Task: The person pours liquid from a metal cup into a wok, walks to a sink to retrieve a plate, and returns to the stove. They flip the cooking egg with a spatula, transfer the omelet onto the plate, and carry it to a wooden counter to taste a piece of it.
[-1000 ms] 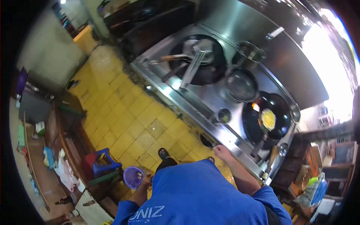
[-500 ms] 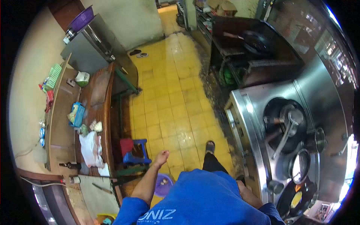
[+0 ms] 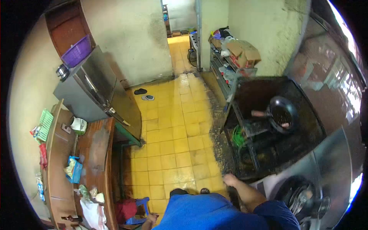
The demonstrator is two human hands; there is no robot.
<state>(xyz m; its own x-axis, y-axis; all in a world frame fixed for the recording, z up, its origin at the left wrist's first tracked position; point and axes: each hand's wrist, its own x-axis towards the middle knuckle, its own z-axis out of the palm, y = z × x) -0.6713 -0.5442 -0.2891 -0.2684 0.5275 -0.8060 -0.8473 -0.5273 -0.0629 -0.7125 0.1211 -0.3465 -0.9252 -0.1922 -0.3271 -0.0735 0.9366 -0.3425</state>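
Note:
My left hand (image 3: 152,218) is low in the view, beside the blue plastic stool (image 3: 143,206) with a red cloth (image 3: 126,211) on it. Its fingers look loosely apart, with nothing seen in them. My right hand (image 3: 230,179) hangs over the floor near the corner of the steel counter (image 3: 270,184). The fingers are curled in and no object shows in them. Ahead on the right, a dark wok (image 3: 283,114) with a wooden handle sits on the black stove (image 3: 303,132).
A wooden table (image 3: 100,147) with a blue basket (image 3: 75,170) and a white bag (image 3: 93,212) runs along the left. Behind it stands a grey fridge (image 3: 97,90). Sandals (image 3: 148,97) lie on the yellow tiled floor (image 3: 168,126). A shelf (image 3: 220,69) with a cardboard box (image 3: 243,53) stands beyond the stove.
The view has moved forward and tilted up, so the stove and doorway show more fully. My right hand has swung forward; my left hand has dropped back. The purple basin on the floor is out of view.

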